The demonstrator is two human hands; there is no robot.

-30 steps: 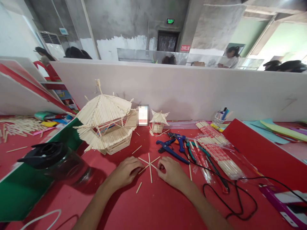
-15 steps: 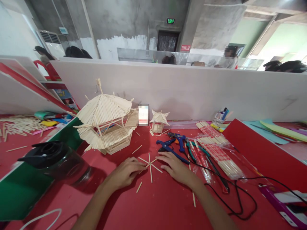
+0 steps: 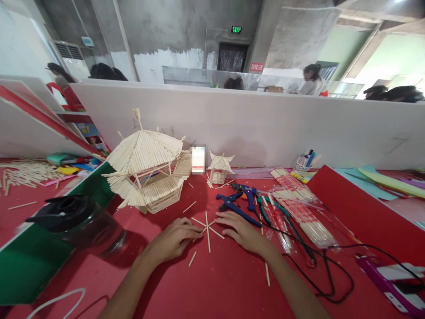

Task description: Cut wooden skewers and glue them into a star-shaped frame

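Several thin wooden sticks are crossed at their middles like a star (image 3: pixel 207 235) on the red table, between my hands. My left hand (image 3: pixel 175 239) rests beside it with fingers and thumb closed at the lower-left end of one stick. Across from it, my right hand (image 3: pixel 241 230) lies low with its fingers apart, the index fingertip at the upper-right end of a stick. A short stick piece (image 3: pixel 192 258) lies below my left hand, and another stick (image 3: pixel 189 207) lies above it. Blue cutting pliers (image 3: pixel 237 210) lie just beyond my right hand.
A large stick-built pavilion (image 3: pixel 146 173) and a small one (image 3: pixel 220 168) stand at the back. On the right are a blue glue gun (image 3: pixel 248 195), bagged sticks (image 3: pixel 307 217) and a black cable (image 3: pixel 353 283). A dark bottle (image 3: pixel 86 226) stands left by a green panel (image 3: pixel 20 274).
Both hands stay almost in place, with only a tiny shift of the left fingers. The crossed sticks look the same. In the background, a person beyond the partition has moved slightly left.
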